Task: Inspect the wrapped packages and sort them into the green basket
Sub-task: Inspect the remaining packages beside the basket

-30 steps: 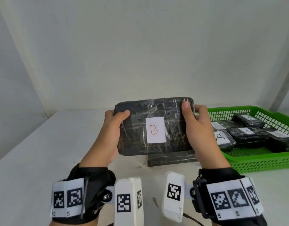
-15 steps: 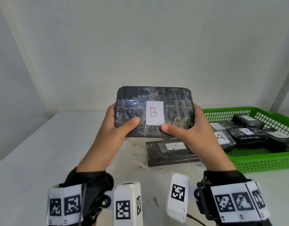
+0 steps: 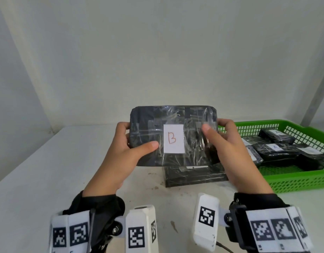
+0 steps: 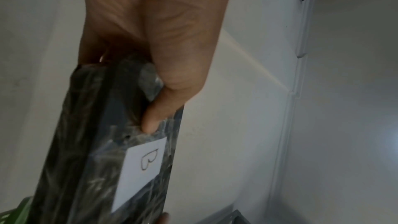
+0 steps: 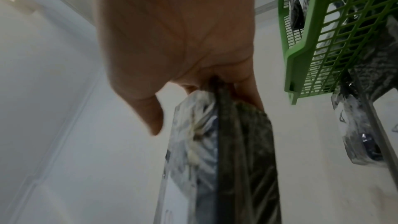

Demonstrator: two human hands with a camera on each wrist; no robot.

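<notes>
White table [image 3: 48, 179] sits under my hands. I grip the wrapped package [image 3: 194, 128] marked B up in the air, left hand [image 3: 121, 156] and right hand [image 3: 228, 148] on its two ends, thumbs in front. Just past my right fingers is the green basket [image 3: 294, 179].

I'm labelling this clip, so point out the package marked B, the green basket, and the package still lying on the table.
package marked B [image 3: 174, 138], head view, on its white label.
green basket [image 3: 292, 181], head view, on its near mesh wall.
package on the table [image 3: 195, 175], head view, on its near side face below the held package.
</notes>
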